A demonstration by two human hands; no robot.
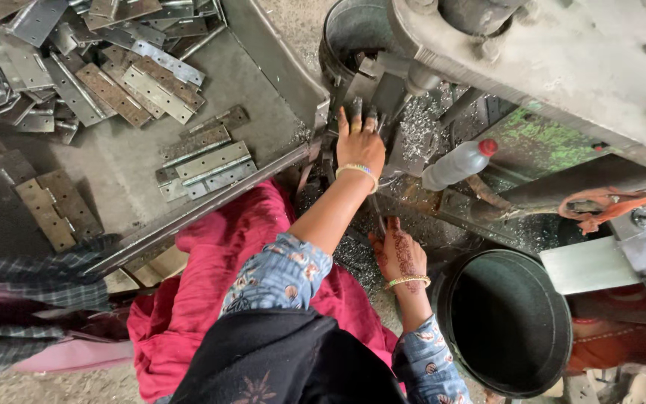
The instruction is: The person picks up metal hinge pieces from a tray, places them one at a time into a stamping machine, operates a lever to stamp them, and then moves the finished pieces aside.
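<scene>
On the tabletop (121, 161) at left I see loose hinge plates (207, 161) lying well clear of both hands. My left hand (360, 142) reaches flat, fingers spread, into the press tooling (379, 93); whether it pinches a plate there I cannot tell, and a stroke now could crush fingers. My right hand (400, 254) rests loosely curled among sharp swarf, beside the dark bucket (506, 322).
</scene>
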